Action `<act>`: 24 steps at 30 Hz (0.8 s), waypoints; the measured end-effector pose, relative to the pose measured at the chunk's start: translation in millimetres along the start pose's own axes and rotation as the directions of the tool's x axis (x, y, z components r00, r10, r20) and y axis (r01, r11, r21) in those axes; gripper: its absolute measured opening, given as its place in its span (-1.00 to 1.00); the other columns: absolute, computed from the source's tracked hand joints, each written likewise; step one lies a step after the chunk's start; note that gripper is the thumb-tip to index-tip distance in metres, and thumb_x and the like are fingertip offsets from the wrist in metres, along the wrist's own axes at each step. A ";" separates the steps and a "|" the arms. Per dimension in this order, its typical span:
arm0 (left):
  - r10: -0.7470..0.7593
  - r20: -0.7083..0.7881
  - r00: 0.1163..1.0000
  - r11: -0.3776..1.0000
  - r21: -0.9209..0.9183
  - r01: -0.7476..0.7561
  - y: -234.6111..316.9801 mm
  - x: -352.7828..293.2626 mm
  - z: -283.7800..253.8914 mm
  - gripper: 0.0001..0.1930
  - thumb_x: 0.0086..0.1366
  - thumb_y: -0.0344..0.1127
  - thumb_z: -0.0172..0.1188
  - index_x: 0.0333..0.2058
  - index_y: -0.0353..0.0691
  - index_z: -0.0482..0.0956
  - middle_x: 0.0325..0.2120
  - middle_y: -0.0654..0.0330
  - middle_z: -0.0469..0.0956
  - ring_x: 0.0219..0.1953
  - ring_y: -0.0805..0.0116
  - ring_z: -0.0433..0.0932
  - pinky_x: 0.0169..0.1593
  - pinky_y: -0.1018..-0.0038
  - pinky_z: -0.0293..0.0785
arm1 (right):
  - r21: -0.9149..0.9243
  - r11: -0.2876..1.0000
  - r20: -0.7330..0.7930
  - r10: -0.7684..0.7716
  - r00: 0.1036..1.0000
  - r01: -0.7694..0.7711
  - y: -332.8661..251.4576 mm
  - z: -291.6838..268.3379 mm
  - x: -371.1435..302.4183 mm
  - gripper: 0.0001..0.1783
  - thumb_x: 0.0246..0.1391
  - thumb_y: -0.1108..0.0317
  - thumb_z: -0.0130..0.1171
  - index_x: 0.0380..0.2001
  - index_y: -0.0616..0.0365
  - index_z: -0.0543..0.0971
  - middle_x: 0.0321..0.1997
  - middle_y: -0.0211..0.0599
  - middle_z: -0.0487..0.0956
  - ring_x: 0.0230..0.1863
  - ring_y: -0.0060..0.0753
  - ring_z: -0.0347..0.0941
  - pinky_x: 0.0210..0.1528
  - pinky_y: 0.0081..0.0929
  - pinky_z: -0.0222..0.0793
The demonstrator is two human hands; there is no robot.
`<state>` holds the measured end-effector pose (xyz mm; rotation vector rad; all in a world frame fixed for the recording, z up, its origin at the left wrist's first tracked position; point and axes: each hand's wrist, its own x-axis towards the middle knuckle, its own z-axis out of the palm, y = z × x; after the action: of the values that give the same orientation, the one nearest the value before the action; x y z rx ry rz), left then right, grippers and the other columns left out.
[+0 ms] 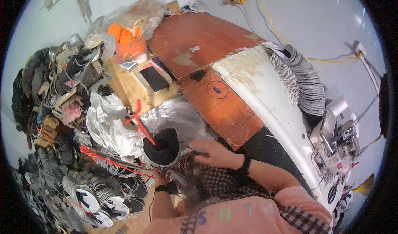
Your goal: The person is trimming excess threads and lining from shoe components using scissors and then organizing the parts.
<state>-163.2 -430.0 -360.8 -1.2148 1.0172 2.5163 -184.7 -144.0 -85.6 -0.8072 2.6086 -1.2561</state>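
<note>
1. Black knitted shoe upper (162,147), curved with a pale striped edge, sits low in the middle of the view, between the person's two hands and just in front of crumpled silver foil sheets (108,124).
2. Far left, a heap of dark and grey shoe uppers (45,167) runs down the picture's edge; below it, black-and-white pieces (93,203) lie spread out.
3. Red string (112,161) runs across this pile toward the black upper, and a red strap (139,118) stands up beside it.
4. Left hand (161,178), with a black wristwatch, reaches up from below to the lower edge of the black upper; whether its fingers are closed on it cannot be told.
5. Right hand (211,151), with a black wristband, lies palm down just right of the upper, fingers extended toward it, touching the bundle's edge; its grip is unclear.
6. Right of the hands, a reddish-brown wooden tabletop (219,105) meets a worn white board (269,93).
7. Farther right, a stack of grey uppers (309,82) and a sewing machine (336,130) stand.
</note>
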 end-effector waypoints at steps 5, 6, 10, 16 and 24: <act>-0.011 0.186 0.983 0.772 0.626 -0.110 28.5 -52.7 16.5 -0.55 0.19 -0.10 0.07 0.00 -0.20 0.34 -0.15 0.14 0.41 -0.21 0.32 0.45 -0.25 0.41 0.45 | 0.393 0.919 -0.675 0.261 0.690 0.037 48.4 -69.1 -77.0 -0.52 0.03 0.52 0.13 0.06 0.20 0.32 0.00 -0.34 0.40 0.01 -0.52 0.31 0.10 -0.50 0.24; -0.109 0.208 0.972 0.606 0.789 -0.101 38.1 -74.8 50.3 -0.63 0.19 -0.17 0.08 -0.07 -0.23 0.41 -0.30 0.18 0.46 -0.31 0.35 0.48 -0.33 0.45 0.46 | 0.527 0.847 -0.731 0.415 0.542 0.063 63.2 -84.3 -95.2 -0.51 0.05 0.50 0.11 0.08 0.20 0.29 -0.05 -0.38 0.40 -0.02 -0.51 0.32 0.09 -0.49 0.24; -0.395 0.492 0.776 0.177 0.869 -0.462 57.0 -162.8 157.1 -0.72 0.30 -0.30 0.00 -0.12 -0.36 0.46 -0.24 0.18 0.53 -0.23 0.34 0.53 -0.16 0.44 0.47 | 0.647 0.589 -0.669 0.743 -0.011 0.484 87.6 -149.9 -167.7 -0.41 0.05 0.43 0.03 0.17 0.17 0.15 -0.19 -0.46 0.37 -0.17 -0.52 0.32 -0.02 -0.42 0.22; -0.190 0.967 0.171 0.482 0.244 -0.842 29.3 -287.9 423.8 -0.68 0.22 -0.31 0.09 -0.08 -0.36 0.46 -0.25 0.18 0.54 -0.24 0.44 0.50 -0.17 0.54 0.41 | 0.568 0.694 -0.625 0.714 -0.317 0.444 154.6 -188.2 -228.5 -0.86 0.02 0.35 0.09 -0.36 0.01 0.34 -0.39 -0.55 0.33 -0.35 -0.65 0.19 -0.19 -0.55 0.11; -0.018 0.966 0.260 0.235 0.256 -0.938 -101.3 -230.0 760.4 -0.30 0.11 0.03 0.20 0.07 -0.40 0.25 -0.18 0.04 0.47 -0.14 0.31 0.46 -0.19 0.48 0.39 | 0.499 0.447 -0.536 0.832 -0.141 0.742 93.8 -186.5 -214.0 -0.38 0.06 0.31 0.15 0.12 -0.01 0.09 0.08 -0.41 0.22 0.11 -0.38 0.20 0.22 -0.07 0.02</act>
<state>-448.7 166.7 90.6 0.9495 2.1784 1.7148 -105.3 143.0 -59.4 1.3534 0.8835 -3.7691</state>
